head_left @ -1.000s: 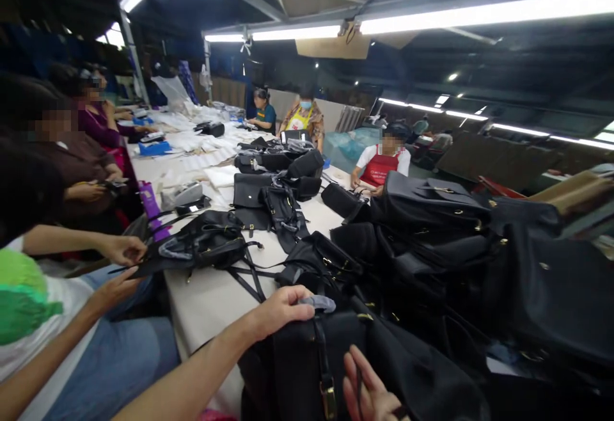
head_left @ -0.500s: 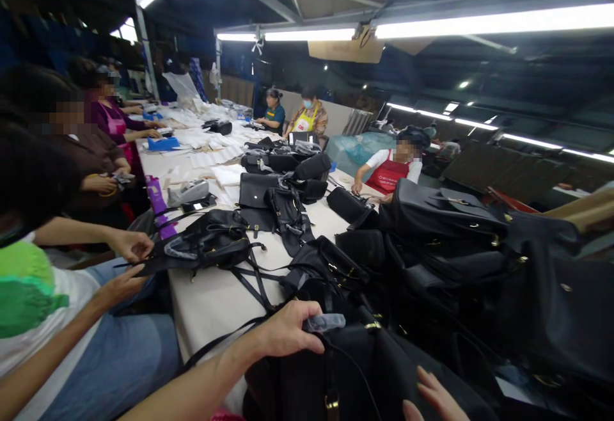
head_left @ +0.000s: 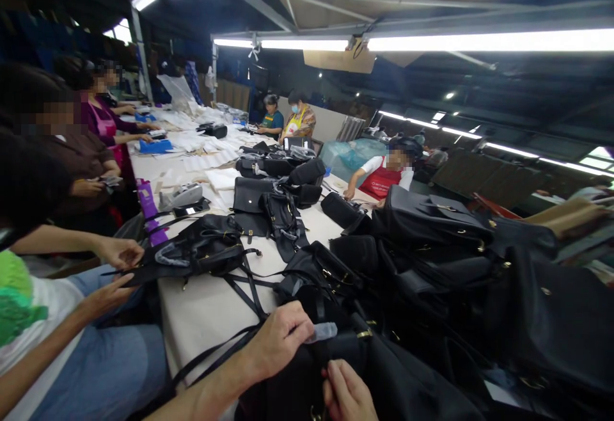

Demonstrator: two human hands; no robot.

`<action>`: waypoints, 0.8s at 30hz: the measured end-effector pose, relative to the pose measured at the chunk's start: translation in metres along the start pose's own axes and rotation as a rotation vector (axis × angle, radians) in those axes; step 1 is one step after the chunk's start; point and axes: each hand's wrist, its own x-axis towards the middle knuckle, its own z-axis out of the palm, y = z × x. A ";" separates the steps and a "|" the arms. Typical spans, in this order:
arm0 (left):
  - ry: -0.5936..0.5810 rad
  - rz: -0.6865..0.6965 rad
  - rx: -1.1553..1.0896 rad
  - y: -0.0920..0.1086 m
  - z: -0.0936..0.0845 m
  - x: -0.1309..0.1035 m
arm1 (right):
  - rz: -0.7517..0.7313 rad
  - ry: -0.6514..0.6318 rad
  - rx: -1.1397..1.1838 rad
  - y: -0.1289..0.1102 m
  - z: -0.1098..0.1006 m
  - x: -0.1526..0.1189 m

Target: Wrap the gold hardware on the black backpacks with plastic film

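A black bag [head_left: 297,376] lies at the bottom centre, close in front of me. My left hand [head_left: 283,338] is closed at its top, fingers pinched on a handle wrapped in clear plastic [head_left: 322,332]. Below and to the right of it, my right hand [head_left: 348,390] has its fingers bent together against the black bag; what they grip, if anything, is too dark to make out. Black straps [head_left: 206,357] trail over the table edge left of the bag.
A pile of black bags [head_left: 432,216] rises on the right. At the left, a person's hands [head_left: 118,264] work on another black bag [head_left: 196,248] on the pale table [head_left: 201,309]. Across the table is a person in a red apron [head_left: 381,181].
My left hand's fingers have closed on the wrapped handle. My right hand has moved left and up to the bag and its fingers have come together. The view has shifted slightly.
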 end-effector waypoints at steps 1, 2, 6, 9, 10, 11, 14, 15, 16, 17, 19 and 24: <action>0.029 -0.022 -0.003 0.001 0.003 -0.001 | 0.029 -0.033 0.059 -0.006 0.003 0.001; 0.072 -0.054 -0.019 0.002 0.007 -0.003 | 0.043 -0.067 0.103 -0.012 0.006 0.003; 0.260 -0.180 -0.128 -0.003 0.019 -0.008 | 0.058 -0.132 0.222 -0.025 0.025 0.013; 0.237 -0.237 -0.200 -0.010 0.019 -0.003 | 0.041 -0.140 0.234 -0.025 0.035 0.016; 0.182 -0.255 -0.237 -0.011 0.017 0.000 | 0.018 -0.150 0.222 -0.024 0.037 0.015; 0.131 -0.265 -0.264 -0.011 0.015 0.003 | -0.006 -0.161 0.198 -0.023 0.037 0.013; 0.123 -0.166 -0.139 -0.003 0.006 0.011 | -0.039 -0.173 0.078 -0.020 0.029 0.003; 0.169 -0.098 -0.029 0.002 0.004 0.011 | -0.034 -0.173 0.037 -0.019 0.025 -0.001; 0.212 -0.026 0.084 0.006 0.003 0.011 | -0.027 -0.180 0.016 -0.017 0.022 -0.005; 0.232 0.039 0.176 0.010 0.004 0.011 | -0.017 -0.195 0.024 -0.015 0.019 -0.009; 0.194 0.116 0.240 0.014 0.009 0.007 | 0.023 -0.234 0.105 -0.012 0.016 -0.015; 0.130 0.051 0.032 -0.010 0.020 0.007 | -0.027 -0.123 0.086 -0.010 0.015 -0.007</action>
